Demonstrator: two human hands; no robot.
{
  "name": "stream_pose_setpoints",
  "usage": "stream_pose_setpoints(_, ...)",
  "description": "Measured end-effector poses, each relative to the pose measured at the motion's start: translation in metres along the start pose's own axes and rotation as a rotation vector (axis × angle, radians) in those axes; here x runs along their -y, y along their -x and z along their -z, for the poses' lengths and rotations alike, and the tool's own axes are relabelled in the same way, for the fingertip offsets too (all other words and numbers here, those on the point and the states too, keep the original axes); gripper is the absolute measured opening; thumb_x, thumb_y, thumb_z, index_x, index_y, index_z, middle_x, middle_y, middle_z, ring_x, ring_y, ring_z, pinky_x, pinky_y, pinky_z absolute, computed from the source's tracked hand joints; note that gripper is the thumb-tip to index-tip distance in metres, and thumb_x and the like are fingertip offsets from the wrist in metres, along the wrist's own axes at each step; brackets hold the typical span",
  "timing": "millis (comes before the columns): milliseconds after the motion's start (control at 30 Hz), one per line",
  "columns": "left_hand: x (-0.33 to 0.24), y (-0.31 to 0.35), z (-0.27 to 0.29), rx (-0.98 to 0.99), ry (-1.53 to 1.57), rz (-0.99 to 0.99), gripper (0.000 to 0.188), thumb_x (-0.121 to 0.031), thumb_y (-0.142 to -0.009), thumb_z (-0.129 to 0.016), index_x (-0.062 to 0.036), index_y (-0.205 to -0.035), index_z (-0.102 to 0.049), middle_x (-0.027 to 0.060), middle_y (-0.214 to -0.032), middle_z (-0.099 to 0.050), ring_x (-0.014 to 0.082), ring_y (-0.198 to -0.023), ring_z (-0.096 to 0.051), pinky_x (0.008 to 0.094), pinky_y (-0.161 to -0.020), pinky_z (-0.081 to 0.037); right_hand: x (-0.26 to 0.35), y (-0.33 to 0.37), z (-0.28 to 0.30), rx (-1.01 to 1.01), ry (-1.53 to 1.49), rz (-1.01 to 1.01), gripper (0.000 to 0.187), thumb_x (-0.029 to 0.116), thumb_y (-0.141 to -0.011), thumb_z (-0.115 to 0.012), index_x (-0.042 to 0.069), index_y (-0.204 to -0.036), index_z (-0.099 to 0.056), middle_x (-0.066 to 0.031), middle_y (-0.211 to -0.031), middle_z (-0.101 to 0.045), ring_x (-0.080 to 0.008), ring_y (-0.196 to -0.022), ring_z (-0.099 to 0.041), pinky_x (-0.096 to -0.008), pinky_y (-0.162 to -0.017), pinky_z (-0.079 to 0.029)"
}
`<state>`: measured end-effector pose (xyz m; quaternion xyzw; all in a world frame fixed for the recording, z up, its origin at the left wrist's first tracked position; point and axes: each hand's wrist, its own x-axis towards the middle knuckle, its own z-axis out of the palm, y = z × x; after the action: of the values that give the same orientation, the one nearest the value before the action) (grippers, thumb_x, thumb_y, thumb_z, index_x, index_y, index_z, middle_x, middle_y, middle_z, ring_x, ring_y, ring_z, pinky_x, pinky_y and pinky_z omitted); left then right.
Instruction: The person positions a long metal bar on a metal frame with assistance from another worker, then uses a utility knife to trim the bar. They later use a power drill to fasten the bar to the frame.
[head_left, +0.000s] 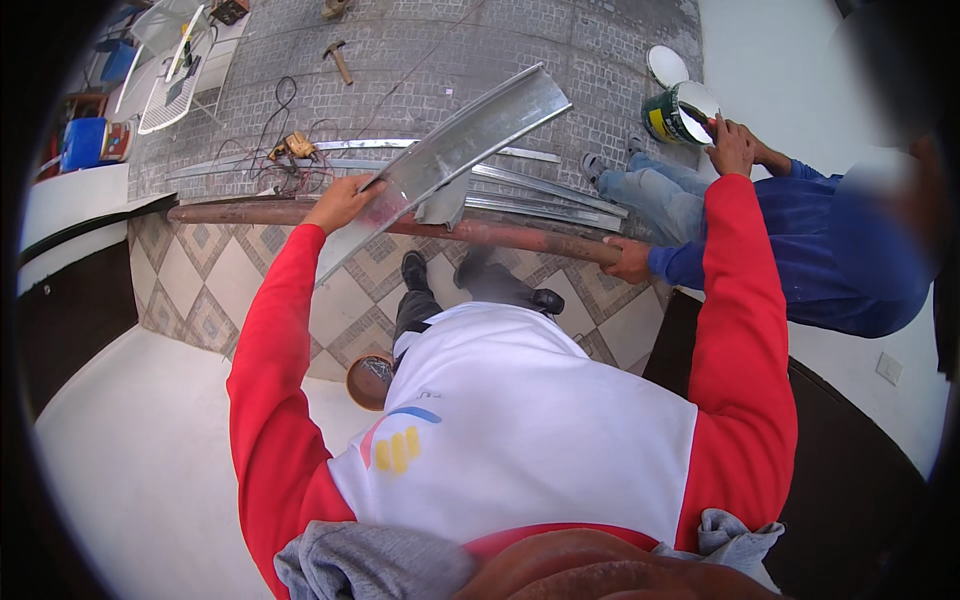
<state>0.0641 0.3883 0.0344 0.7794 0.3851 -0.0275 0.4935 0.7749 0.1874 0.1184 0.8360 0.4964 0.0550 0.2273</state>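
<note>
Left hand: closed on long bent metal sheet, above rusty pipe. Right hand: fingers curled at paint can rim; grip unclear. Co-worker's hand holds pipe.

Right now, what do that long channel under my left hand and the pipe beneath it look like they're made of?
The long channel looks like thin galvanized sheet steel: bright silvery, mirror-like glare, folded edges. The pipe looks like steel too, but dull reddish brown, probably rust or primer; which one is hard to tell. The left hand rests on the channel.
</note>
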Motion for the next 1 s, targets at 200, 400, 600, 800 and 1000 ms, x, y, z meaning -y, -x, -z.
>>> stream_pose_setpoints(200,0.001,0.005,-0.005,-0.059,0.075,0.007,0.040,-0.036,-0.104,-0.058,0.0001,-0.118,-0.068,0.0223,-0.103,-0.071,0.0334,-0.091,-0.065,0.0400,-0.088,-0.048,-0.018,-0.024,0.019,0.104,-0.042,0.152,0.039,0.032,-0.088,-0.075,0.020,-0.123,-0.064,-0.0082,-0.121,-0.065,-0.0295,-0.115,-0.060,-0.0519,-0.085,-0.051)
stream_pose_setpoints(400,0.016,0.012,-0.013,-0.086,0.041,-0.018,0.034,-0.032,-0.103,-0.059,-0.0015,-0.117,-0.068,0.0239,-0.102,-0.071,0.0411,-0.092,-0.066,0.0427,-0.086,-0.050,-0.012,-0.010,0.065,0.137,-0.272,0.137,0.021,0.030,-0.094,-0.070,0.012,-0.105,-0.065,-0.0087,-0.087,-0.070,-0.0294,-0.090,-0.066,-0.0477,-0.076,-0.051)
stream_pose_setpoints(600,0.044,0.022,-0.034,-0.157,0.048,-0.018,0.028,-0.028,-0.102,-0.060,-0.0014,-0.105,-0.066,0.0286,-0.092,-0.064,0.0524,-0.089,-0.055,0.0480,-0.075,-0.048,0.074,0.086,0.150,0.118,-1.087,0.105,0.021,0.024,-0.102,-0.066,0.009,-0.116,-0.066,-0.0022,-0.091,-0.071,-0.0137,-0.076,-0.065,-0.0323,-0.059,-0.050)
stream_pose_setpoints(800,0.061,0.011,-0.041,-0.284,0.077,-0.071,0.026,-0.028,-0.101,-0.062,-0.0026,-0.098,-0.060,0.0278,-0.087,-0.063,0.0528,-0.088,-0.056,0.0511,-0.071,-0.046,0.257,0.228,0.177,0.581,-1.873,-0.147,0.033,0.021,-0.103,-0.064,0.008,-0.133,-0.056,-0.0059,-0.106,-0.067,-0.0152,-0.093,-0.068,-0.0337,-0.083,-0.058)
stream_pose_setpoints(1000,0.053,0.000,-0.061,-0.365,0.110,-0.154,0.021,-0.027,-0.096,-0.065,-0.0065,-0.100,-0.061,0.0243,-0.090,-0.067,0.0492,-0.089,-0.063,0.0547,-0.073,-0.048,0.353,0.316,0.181,0.926,-2.080,-0.224,0.068,0.012,-0.095,-0.071,0.012,-0.154,-0.039,-0.0063,-0.124,-0.060,-0.0154,-0.098,-0.066,-0.0297,-0.082,-0.055)
